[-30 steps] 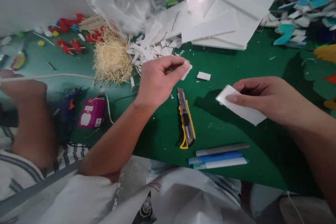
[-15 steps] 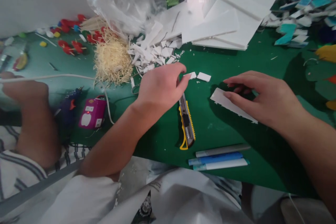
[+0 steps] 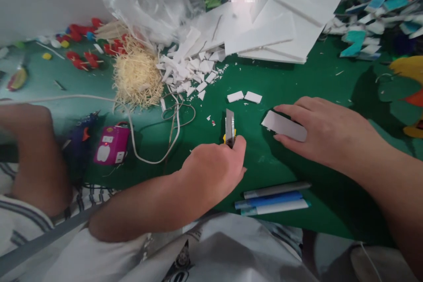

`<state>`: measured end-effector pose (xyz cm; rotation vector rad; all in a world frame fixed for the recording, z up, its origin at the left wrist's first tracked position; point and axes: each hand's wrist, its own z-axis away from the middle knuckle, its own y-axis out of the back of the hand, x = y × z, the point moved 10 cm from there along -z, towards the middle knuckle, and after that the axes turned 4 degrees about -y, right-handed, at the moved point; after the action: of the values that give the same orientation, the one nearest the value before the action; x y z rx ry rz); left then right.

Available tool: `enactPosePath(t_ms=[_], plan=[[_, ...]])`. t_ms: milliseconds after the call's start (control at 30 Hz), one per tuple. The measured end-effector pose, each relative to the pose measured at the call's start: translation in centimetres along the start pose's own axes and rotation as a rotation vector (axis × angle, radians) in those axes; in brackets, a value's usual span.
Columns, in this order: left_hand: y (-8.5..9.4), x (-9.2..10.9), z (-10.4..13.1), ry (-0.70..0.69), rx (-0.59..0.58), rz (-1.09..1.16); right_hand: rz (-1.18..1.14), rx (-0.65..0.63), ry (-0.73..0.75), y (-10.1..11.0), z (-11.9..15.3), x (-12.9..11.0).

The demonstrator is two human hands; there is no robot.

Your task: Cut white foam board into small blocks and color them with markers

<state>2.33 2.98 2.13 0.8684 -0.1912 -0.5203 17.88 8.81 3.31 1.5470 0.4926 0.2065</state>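
My left hand (image 3: 216,167) is closed round the handle of a yellow box cutter (image 3: 229,125), above the green table. The blade points away from me, and most of the handle is hidden under my fingers. To the right, my right hand (image 3: 330,130) has thumb and fingers on either side of a white foam board strip (image 3: 286,126), gripping it by its long edges. The strip's right end is under the palm. Two small white foam pieces (image 3: 253,97) lie side by side beyond the box cutter.
Three pens (image 3: 272,200) lie near the table's front edge. A pile of foam scraps (image 3: 198,68), larger foam sheets (image 3: 264,37) and a straw-like nest (image 3: 139,75) are behind. Leftward are a magenta power adapter (image 3: 112,144), a white cord (image 3: 155,161) and another person's arm (image 3: 36,154).
My left hand has come back toward me and taken hold of the box cutter, uncovering the small foam pieces. My right hand has closed over the foam strip, which has turned slightly.
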Motion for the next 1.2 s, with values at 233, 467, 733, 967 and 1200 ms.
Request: enactPosePath(t_ms=[233, 467, 733, 967, 1200], plan=[[1.2, -0.7, 1.5, 0.003, 0.047, -0.07, -0.017, -0.012, -0.017, 0.0, 0.0, 0.2], [4.6, -0.7, 3.4, -0.068, 0.601, -0.086, 0.012, -0.036, -0.08, 0.2, 0.0, 0.2], [5.2, 0.5, 4.5, -0.202, 0.779, -0.013, -0.26, -0.107, -0.197, -0.6, -0.8, 2.1], [5.3, -0.5, 3.3, -0.155, 0.748, 0.103, -0.329, -0.129, -0.168, -1.4, -1.3, 2.6], [3.1, -0.8, 0.0, -0.033, 0.39, 0.101, -0.291, -0.088, -0.143, -1.0, -1.5, 2.3]])
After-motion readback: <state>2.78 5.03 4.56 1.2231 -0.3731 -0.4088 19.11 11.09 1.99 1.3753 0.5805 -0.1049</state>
